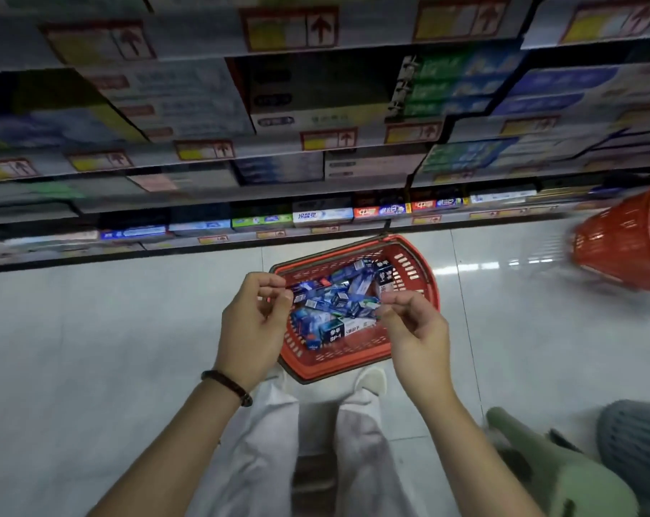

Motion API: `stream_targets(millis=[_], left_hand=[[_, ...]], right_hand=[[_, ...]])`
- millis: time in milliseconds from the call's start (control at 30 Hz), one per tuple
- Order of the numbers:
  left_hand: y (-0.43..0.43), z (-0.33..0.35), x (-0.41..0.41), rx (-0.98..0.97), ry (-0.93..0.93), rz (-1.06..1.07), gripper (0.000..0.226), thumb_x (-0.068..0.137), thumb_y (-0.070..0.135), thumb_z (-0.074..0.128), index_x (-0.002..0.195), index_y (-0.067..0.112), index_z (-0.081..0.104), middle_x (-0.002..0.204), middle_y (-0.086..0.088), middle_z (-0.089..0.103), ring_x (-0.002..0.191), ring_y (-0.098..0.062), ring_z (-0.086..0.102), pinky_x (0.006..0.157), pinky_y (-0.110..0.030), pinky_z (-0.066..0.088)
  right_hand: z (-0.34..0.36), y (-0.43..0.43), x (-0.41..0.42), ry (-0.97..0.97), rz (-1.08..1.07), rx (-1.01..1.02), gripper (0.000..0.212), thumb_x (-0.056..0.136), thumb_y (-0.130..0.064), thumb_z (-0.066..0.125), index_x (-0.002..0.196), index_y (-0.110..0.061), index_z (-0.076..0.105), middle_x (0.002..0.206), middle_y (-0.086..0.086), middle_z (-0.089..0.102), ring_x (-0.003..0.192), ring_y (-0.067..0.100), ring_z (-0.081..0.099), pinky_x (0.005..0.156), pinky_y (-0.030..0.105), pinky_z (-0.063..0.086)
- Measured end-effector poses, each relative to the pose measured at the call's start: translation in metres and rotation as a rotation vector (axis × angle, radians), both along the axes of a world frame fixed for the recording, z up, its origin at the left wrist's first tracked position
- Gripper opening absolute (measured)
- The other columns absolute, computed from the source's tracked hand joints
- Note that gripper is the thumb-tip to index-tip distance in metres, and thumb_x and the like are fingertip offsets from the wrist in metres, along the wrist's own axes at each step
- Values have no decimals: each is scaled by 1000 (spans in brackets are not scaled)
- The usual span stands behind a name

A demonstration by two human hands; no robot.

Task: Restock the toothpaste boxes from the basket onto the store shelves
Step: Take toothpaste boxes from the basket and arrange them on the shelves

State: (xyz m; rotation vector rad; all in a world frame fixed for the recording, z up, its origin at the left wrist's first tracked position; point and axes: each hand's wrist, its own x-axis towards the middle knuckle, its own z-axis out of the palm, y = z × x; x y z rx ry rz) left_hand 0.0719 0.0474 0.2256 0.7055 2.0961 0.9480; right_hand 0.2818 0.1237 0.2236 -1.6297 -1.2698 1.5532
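**Q:** Where is the stock?

**A:** The toothpaste boxes (338, 304) lie in a loose, crisscrossed heap inside the red basket (413, 268). The basket stands on the floor (129, 311), just in front of the person's feet and near the lowest of the shelves (271, 233).

**Q:** What are the hands doing?

**A:** The left hand (252, 326) and the right hand (416, 330) hover over the basket, one on each side of the heap. On each hand the fingers are curled, with thumb and forefinger drawn close together. It cannot be determined whether either hand pinches the end of a box or holds nothing.

**Q:** How should the pick be made?

**A:** Judgement only:
1. Select a box lying on top of the heap, not one pinned under others.
2. Grip it across its long sides. The cartons are probably light and will slip from an end pinch.
3. Match its print to a shelf row before lifting. The lowest row shows boxes facing outward; the upper rows are blurred here.
4. Set the box front outward, flush with its neighbours.

**Q:** Any hazards?

**A:** A second red basket (625, 244) sits to the right, well apart. Keep the reach clear of it.
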Motion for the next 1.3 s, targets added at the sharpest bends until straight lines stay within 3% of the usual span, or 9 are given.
stream_targets(millis=[67,300,433,667,733,833,933,1067,1300], left_hand=[[-7,-28,5,-21,14,-10,11,100,22,68,108,23,62,99,13,70,89,1,68,71,-10,51],[-17,-115,26,-74,-2,-24,16,99,17,70,112,22,61,101,17,66,92,8,65,69,-13,54],[-21,-172,34,-132,-29,-38,21,97,22,73,114,27,60,109,11,68,98,-2,68,79,-26,60],[-17,-263,40,-272,-138,60,17,100,28,70,113,26,60,108,11,67,93,-2,70,79,-32,61],[-15,-287,39,-317,-134,88,14,100,29,70,108,28,59,106,9,68,95,-11,71,80,-36,61],[-9,-322,37,-373,-194,196,11,98,33,70,101,31,60,104,3,71,97,-21,73,81,-42,63],[5,-349,36,-370,-352,359,15,101,24,68,112,15,63,101,-4,72,86,-20,72,59,-27,60],[27,-378,32,-410,-527,508,16,103,25,68,111,11,64,98,-5,69,84,-20,70,75,-37,63],[43,-426,19,-515,-625,672,40,101,49,65,122,17,53,113,-8,61,78,-22,70,73,-39,56]], right_hand=[[-27,-9,0,-4,10,-24,19,98,3,68,100,-14,75,89,1,75,86,16,72,77,23,57],[-105,-34,2,7,29,-86,18,98,2,68,100,-15,75,90,4,76,91,20,73,79,17,54],[-155,-41,7,1,5,-122,16,99,0,68,102,-14,74,94,6,78,95,22,75,82,20,56],[-225,-50,8,-20,-35,-189,19,98,0,68,100,-18,74,92,2,77,90,21,74,83,31,59],[-242,-52,8,-23,-46,-200,18,98,-4,70,100,-20,74,92,1,77,91,22,74,85,37,61],[-263,-54,8,-11,-48,-233,11,100,-9,71,100,-20,74,93,-1,77,92,19,75,80,34,59],[-282,-53,11,-27,-20,-249,11,99,-9,72,101,-19,74,93,-2,78,93,16,75,82,33,59],[-302,-48,16,-33,-1,-255,12,100,-9,71,101,-21,74,92,-3,78,92,15,74,78,28,58],[-328,-45,22,-9,23,-262,12,101,-8,69,102,-19,75,89,-4,76,89,11,73,73,19,55]])
